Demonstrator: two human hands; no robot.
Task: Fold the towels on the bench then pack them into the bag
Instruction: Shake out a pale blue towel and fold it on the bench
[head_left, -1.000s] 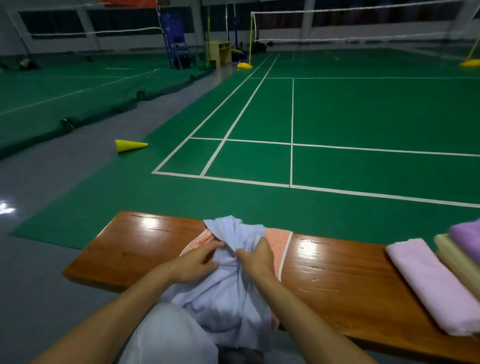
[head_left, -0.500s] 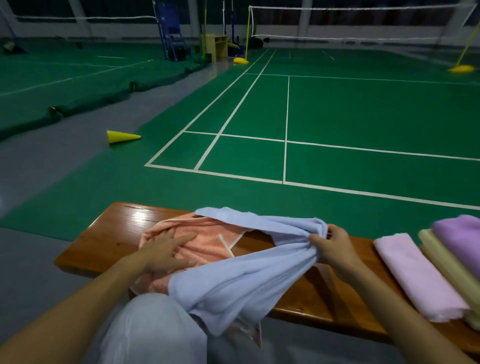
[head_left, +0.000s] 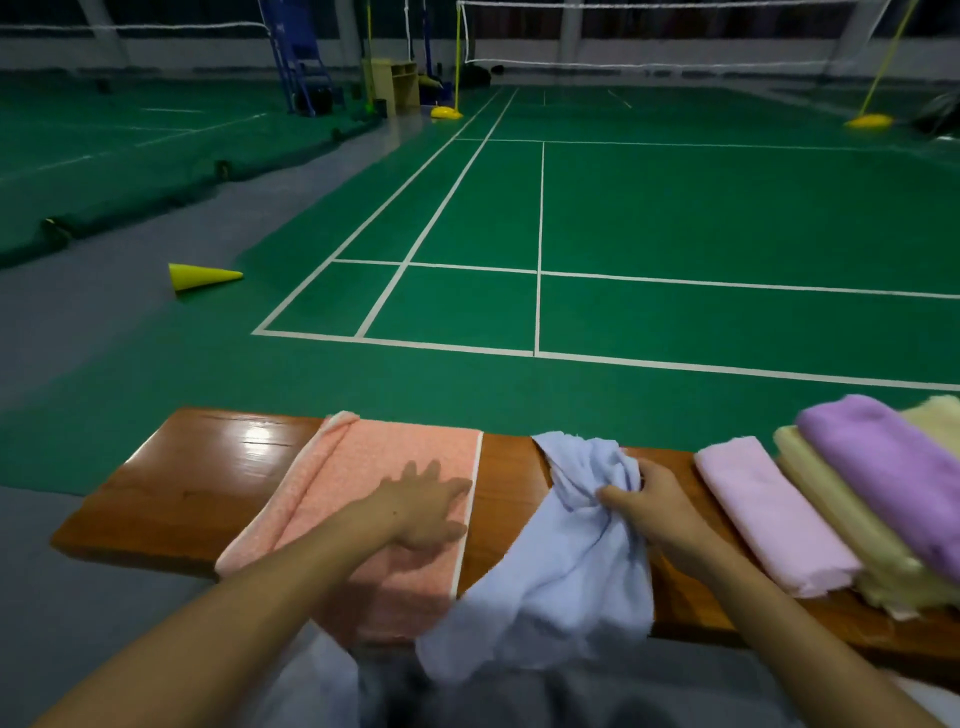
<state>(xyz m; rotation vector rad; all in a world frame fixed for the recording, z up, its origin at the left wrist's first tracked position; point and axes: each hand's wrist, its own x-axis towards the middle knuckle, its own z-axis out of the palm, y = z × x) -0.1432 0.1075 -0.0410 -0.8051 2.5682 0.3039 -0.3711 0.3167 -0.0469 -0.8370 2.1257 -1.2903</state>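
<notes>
A peach-pink towel (head_left: 395, 457) lies spread flat across the wooden bench (head_left: 197, 467). My left hand (head_left: 426, 506) rests flat on it, fingers apart. Right of it a crumpled light-blue towel (head_left: 561, 582) drapes over the bench's near edge, and my right hand (head_left: 652, 501) is closed on its bunched upper part. Further right lie a folded pale-pink towel (head_left: 769, 514), a cream towel (head_left: 852, 535) and a purple towel (head_left: 883, 467) stacked on the cream one. No bag is in view.
Beyond the bench is green badminton court floor with white lines. A yellow cone (head_left: 200, 275) lies on its side at the left. Nets, yellow post bases (head_left: 870, 121) and a blue umpire chair (head_left: 301, 78) stand far back. My lap is below the bench.
My right hand has pulled the light-blue towel off the peach towel to the right. The peach towel now lies flat, with my left hand pressing on it.
</notes>
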